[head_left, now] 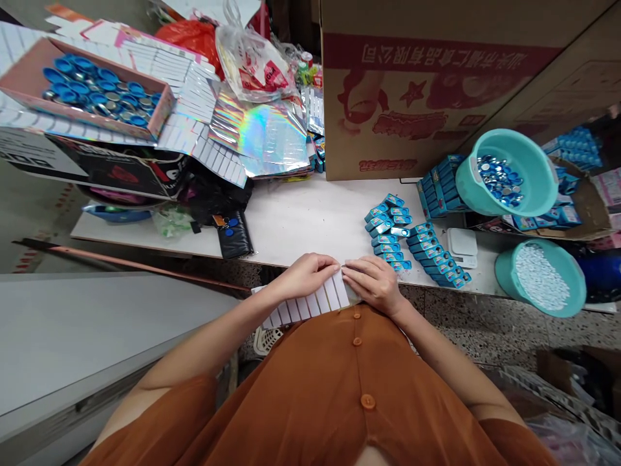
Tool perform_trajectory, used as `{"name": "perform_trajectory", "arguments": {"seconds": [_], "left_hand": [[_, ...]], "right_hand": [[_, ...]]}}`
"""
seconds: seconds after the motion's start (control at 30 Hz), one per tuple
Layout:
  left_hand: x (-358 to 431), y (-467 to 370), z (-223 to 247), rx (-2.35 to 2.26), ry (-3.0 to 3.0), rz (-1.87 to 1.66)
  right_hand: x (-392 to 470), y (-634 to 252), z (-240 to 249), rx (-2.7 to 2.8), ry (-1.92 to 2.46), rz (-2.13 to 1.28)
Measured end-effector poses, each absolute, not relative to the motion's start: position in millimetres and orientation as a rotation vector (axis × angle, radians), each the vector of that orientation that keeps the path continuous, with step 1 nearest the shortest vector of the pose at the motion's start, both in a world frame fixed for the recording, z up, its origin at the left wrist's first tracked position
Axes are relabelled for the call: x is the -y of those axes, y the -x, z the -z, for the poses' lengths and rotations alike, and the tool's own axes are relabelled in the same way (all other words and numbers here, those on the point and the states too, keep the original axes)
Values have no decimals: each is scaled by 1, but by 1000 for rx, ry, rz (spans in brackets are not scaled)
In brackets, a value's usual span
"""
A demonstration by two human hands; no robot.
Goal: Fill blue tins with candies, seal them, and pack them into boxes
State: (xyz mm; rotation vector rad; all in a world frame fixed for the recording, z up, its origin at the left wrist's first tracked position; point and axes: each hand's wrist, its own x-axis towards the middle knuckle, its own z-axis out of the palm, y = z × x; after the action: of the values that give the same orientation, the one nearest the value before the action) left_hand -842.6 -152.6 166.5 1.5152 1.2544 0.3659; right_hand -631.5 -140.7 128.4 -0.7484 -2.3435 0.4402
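My left hand [308,275] and my right hand [376,283] meet at the near edge of the white table [301,220]. Both pinch the end of a white strip of small rectangular panels [310,304] that trails down to the left over my lap. Just beyond my right hand lie rows of small teal packets [391,233] and a second row [439,255] on the table.
A large red-printed cardboard box [417,97] stands at the back. Teal basins hold blue-silver caps [504,175] and clear beads [541,275]. At the left, a pink tray of blue caps [92,87], white strips, holographic sheets [269,136], a black pouch [233,233].
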Motion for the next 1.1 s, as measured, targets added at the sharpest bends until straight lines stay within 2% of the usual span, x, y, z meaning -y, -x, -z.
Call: {"name": "perform_trajectory", "arguments": {"seconds": [0.13,0.33,0.47,0.63,0.73,0.8,0.97,1.03,1.1], "left_hand": [[155,841,-169,-1254,-1498,-417],[152,843,-178,-1400,-1450,-627],[149,848,-181,-1484,-1449,-737],[147,851,-181,-1520,-1460,-739],[145,853,-180,-1525,-1431,-763],[143,854,-178,-1513,-1373,-815],[137,857,-171,-1482,-1144,-1106],[135,855,-169,-1483,-1035,-1293],[135,849,-167,-1459,-937,-1439]], "right_hand": [[139,630,-128,2224,821,-525],[131,625,-140,1892,1310,-599],[132,625,-149,1755,1323,-669],[130,623,-149,1413,1323,-1214],[128,620,-146,1411,1269,-1493],[128,620,-145,1522,1260,-1420],[128,624,-148,1684,1300,-492],[126,630,-151,1725,1243,-400],[124,641,-154,1766,1177,-514]]}}
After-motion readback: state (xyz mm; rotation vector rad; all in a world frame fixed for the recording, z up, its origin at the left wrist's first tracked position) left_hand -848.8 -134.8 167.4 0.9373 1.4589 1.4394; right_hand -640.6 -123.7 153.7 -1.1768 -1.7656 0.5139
